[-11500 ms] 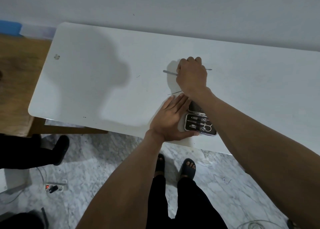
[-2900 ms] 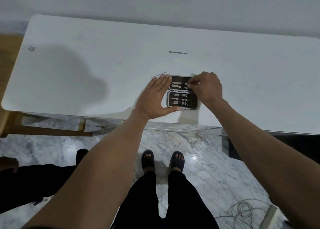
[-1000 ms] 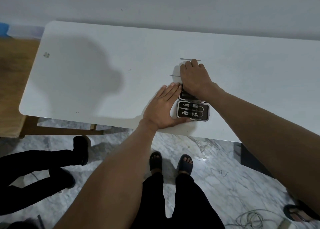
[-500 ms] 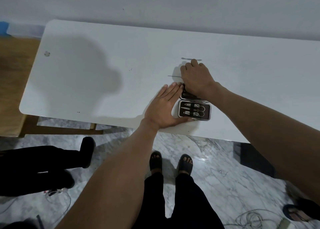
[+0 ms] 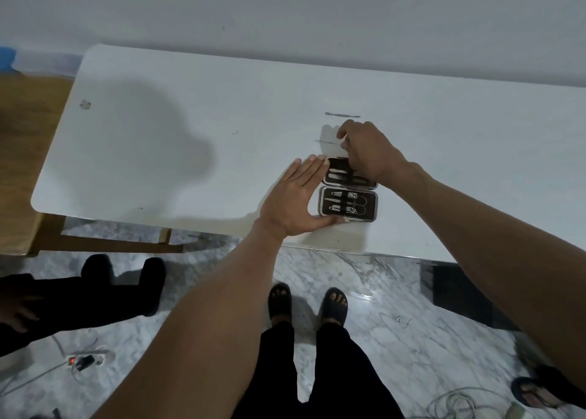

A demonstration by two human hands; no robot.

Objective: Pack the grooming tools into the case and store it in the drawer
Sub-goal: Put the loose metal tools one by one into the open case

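Observation:
A small black grooming case (image 5: pixel 347 203) lies open near the front edge of the white table (image 5: pixel 190 139), with several metal tools strapped in both halves. My left hand (image 5: pixel 296 201) lies flat against the case's left side, fingers straight. My right hand (image 5: pixel 364 150) sits over the far half, its fingertips pinching a thin metal tool (image 5: pixel 328 142) that lies on the table just beyond the case. A second metal tool (image 5: pixel 342 114) lies farther back on the table.
A wall runs behind the table. A wooden surface (image 5: pixel 22 152) stands to the left. Another person's dark legs (image 5: pixel 95 295) are at the lower left, beside a power strip (image 5: pixel 84 360) with cables. My feet in sandals stand on marble floor.
My right hand has lifted its knuckles off the far half of the case and closed its fingertips on the thin tool. My left hand has stayed flat against the case.

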